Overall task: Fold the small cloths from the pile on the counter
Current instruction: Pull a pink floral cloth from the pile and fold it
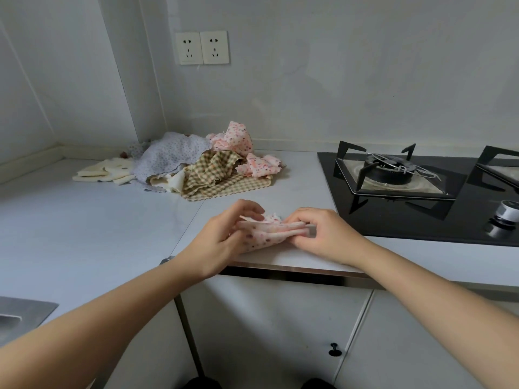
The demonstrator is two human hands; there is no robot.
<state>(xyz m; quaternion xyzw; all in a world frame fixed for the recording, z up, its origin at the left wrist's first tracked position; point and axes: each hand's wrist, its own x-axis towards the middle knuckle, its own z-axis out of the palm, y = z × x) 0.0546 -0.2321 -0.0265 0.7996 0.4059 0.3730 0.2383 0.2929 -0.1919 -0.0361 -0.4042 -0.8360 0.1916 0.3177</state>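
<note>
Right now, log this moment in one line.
phase: folding | left hand: grips pink cloth | right hand: grips same cloth | pile: unfolded, behind

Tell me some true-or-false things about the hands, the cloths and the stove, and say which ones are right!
1. Both the left hand and the right hand hold the pink dotted cloth. True.
2. A checked cloth lies in the pile. True.
3. The pile sits on the stove. False: it lies on the counter, left of the stove.
4. A pot stands on the burner. False: nothing stands on it.
</note>
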